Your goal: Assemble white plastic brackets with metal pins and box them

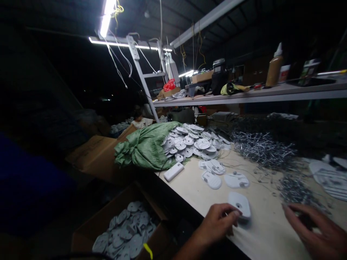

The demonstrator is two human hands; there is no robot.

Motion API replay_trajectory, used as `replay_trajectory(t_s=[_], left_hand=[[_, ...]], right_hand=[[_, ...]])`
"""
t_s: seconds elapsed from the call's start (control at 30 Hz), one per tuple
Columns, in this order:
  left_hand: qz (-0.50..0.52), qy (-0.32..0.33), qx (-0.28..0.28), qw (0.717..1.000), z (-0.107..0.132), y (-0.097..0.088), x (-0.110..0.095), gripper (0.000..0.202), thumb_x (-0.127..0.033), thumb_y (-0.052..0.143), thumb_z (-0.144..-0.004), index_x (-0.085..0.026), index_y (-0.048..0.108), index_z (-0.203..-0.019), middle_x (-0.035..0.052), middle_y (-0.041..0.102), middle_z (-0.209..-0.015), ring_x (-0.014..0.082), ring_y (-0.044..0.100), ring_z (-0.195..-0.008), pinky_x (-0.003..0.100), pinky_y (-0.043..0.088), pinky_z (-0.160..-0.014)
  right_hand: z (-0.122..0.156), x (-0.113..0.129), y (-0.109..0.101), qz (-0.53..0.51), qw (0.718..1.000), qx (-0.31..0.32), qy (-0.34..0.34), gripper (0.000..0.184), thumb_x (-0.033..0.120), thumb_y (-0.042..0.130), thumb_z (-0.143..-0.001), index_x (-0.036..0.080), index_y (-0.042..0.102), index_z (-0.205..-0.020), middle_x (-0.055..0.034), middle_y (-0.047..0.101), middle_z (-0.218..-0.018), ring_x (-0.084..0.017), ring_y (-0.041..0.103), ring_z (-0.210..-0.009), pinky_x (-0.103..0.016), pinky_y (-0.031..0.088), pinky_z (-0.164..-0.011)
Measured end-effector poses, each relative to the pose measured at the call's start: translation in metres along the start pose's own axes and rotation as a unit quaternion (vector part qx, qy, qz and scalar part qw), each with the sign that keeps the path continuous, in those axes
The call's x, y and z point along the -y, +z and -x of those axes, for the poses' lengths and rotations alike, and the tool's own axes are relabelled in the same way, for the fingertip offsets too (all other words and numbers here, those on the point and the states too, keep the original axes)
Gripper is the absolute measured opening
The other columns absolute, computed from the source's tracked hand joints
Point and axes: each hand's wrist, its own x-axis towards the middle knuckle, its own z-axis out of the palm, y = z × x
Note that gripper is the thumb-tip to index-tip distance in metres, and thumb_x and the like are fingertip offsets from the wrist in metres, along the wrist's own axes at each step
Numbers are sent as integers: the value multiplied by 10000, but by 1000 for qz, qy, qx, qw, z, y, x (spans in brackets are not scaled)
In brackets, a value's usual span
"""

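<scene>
My left hand (pixel 217 224) is at the near edge of the pale work table (pixel 189 191), its fingertips gripping the lower left side of a white rounded plastic piece (pixel 239 205) with a small central hole. My right hand (pixel 314 231) rests to the right, fingers apart and holding nothing. Its nearest neighbour is a scattered patch of small grey metal pins (pixel 295 189). Several similar white plastic pieces (pixel 211 179) lie on the table beyond my left hand. A white rectangular plastic block (pixel 174 171) lies near a green woven sack (pixel 145 148).
A heap of white plastic discs (pixel 189 139) spills from the sack, and a larger mound of metal pins (pixel 262 148) lies to the right. Below left, a cardboard box (pixel 121 231) holds grey discs. A shelf (pixel 244 95) above carries bottles and clutter. A person (pixel 142 122) sits in the background.
</scene>
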Motion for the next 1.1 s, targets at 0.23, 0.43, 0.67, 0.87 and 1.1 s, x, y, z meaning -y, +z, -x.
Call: replay_trajectory(t_s=[0.23,0.43,0.67,0.87,1.1], left_hand=[[104,-38,38,993,-2,11,-7,880,-896,693,-734,-86,801,-1059,68,670,-785,146,607,-540,277,484,-534],[156,-62,-1,986,8,5,-1,822,-790,912,-570,-111,784,-1015,56,704,-780,162,645,-564,297,518,-569],[78,-58,-90,991,40,-3,9,745,-813,837,-686,-130,727,-964,19,681,-772,115,610,-561,252,483,-553],[87,-79,-48,992,65,-2,13,738,-865,741,-752,-133,715,-844,4,617,-665,114,574,-491,249,455,-490],[200,-96,-55,973,72,0,18,718,-725,911,-611,-100,795,-945,58,701,-777,144,650,-581,266,513,-551]], right_hand=[[4,66,14,-103,962,136,-214,244,279,611,-1046,285,837,-1139,-55,853,-1085,-215,835,-896,-213,664,-759],[7,101,23,-158,949,83,-261,301,132,571,-1024,219,755,-1246,-79,850,-1065,-202,845,-930,-214,670,-883],[4,107,18,-147,957,82,-237,224,150,630,-1037,216,762,-1205,-78,840,-1060,-207,836,-929,-261,681,-876],[23,121,26,-157,952,115,-237,231,143,615,-1047,195,761,-1218,-106,823,-1076,-211,815,-937,-296,663,-836],[43,134,32,-197,938,160,-236,358,161,558,-1056,258,759,-1335,-111,833,-1105,-246,813,-941,-337,652,-786]])
